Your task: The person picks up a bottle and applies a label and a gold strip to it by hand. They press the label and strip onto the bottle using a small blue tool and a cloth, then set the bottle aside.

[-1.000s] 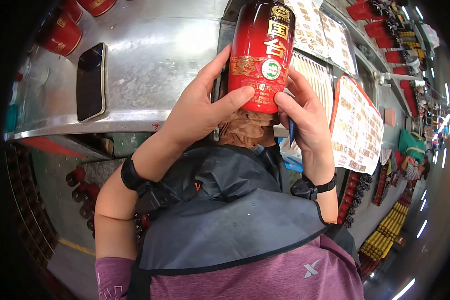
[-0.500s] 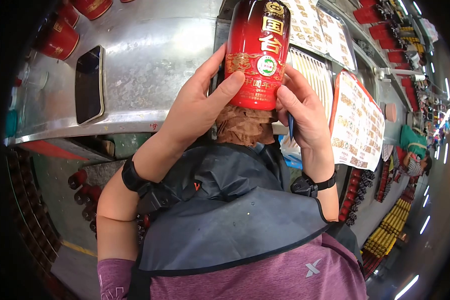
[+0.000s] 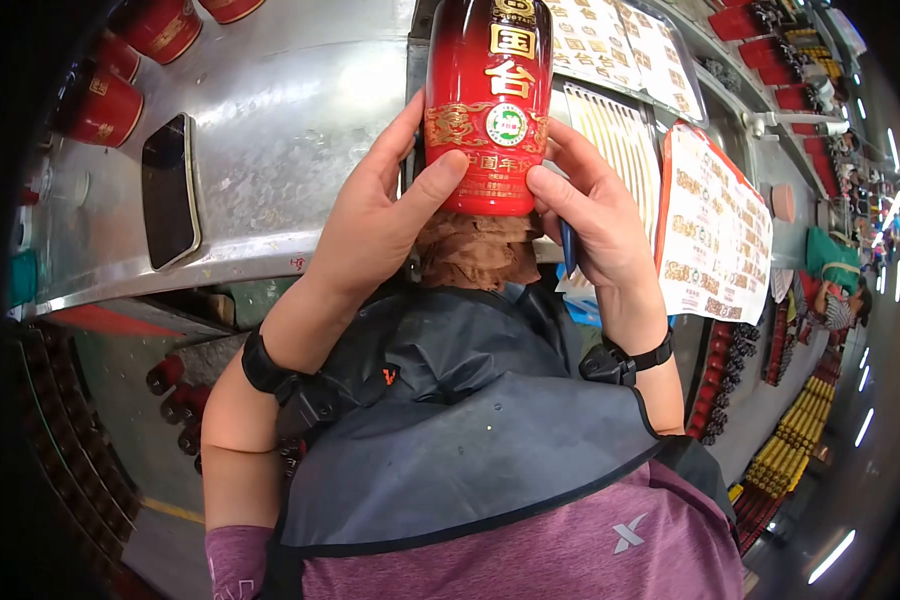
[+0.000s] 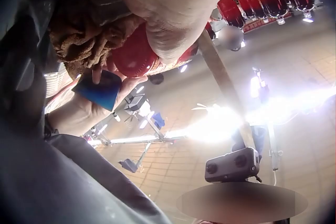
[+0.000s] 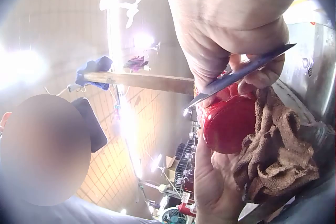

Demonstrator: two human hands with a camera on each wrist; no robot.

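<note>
A glossy red bottle (image 3: pixel 490 120), dark toward its far end, carries gold characters and a round green-and-white sticker. Its flat base faces the person, and a crumpled brown cloth (image 3: pixel 475 255) lies just below it. The left hand (image 3: pixel 375 215) grips the bottle's left side near the base, thumb across the front. From the right, the right hand (image 3: pixel 605 215) holds it, thumb on the lower front. Tucked in that same hand is a thin, flat blue piece (image 4: pixel 102 88), seen nearly edge-on in the right wrist view. The red base (image 5: pixel 228 124) shows between both hands there.
On the metal bench a phone (image 3: pixel 170 190) lies at left, with red bottles (image 3: pixel 100 105) behind it. Printed gold sticker sheets (image 3: pixel 715 225) and a stack of pale strips (image 3: pixel 610 150) lie at right. More red bottles (image 3: pixel 175 400) stand low at left. A dark apron (image 3: pixel 470 430) covers the lap.
In the head view, the bottle and hands have shifted a little left, while the phone and bench have also drifted slightly left and down. Both hands keep much the same hold.
</note>
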